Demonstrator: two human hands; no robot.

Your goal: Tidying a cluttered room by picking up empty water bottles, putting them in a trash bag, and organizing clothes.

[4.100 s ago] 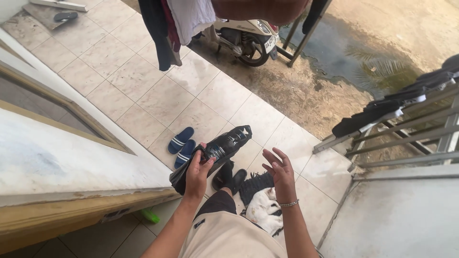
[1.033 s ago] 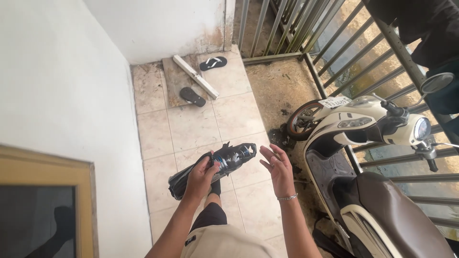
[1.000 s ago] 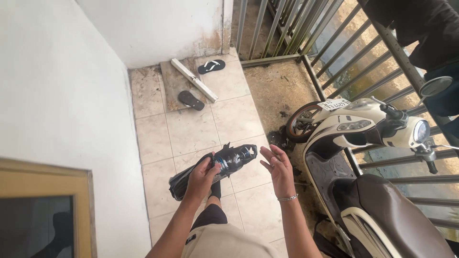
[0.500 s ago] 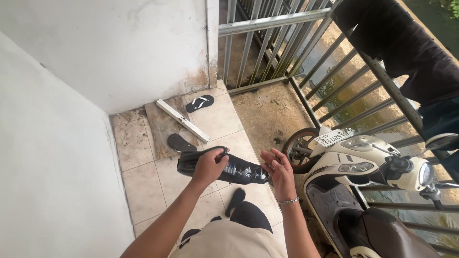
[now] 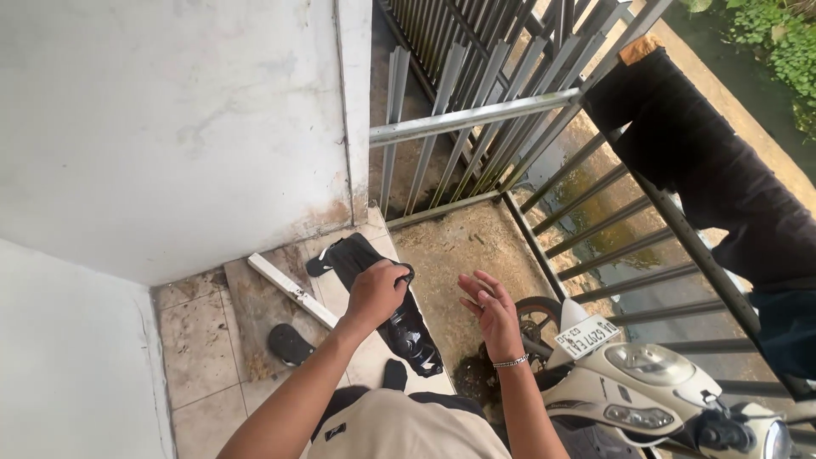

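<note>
While the person stands on the tiled floor [image 5: 204, 357]:
- left hand [image 5: 376, 293] has its fingers clenched around a black garment [image 5: 408, 327], which hangs above the tiles.
- right hand [image 5: 491, 310] is released, fingers spread; it could support the loose end, I think.
- scooter [image 5: 646, 395] stands just beside.

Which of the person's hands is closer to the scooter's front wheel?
The right hand. It hangs open just left of the scooter's front wheel, while the left hand is farther left, gripping a black garment.
</note>
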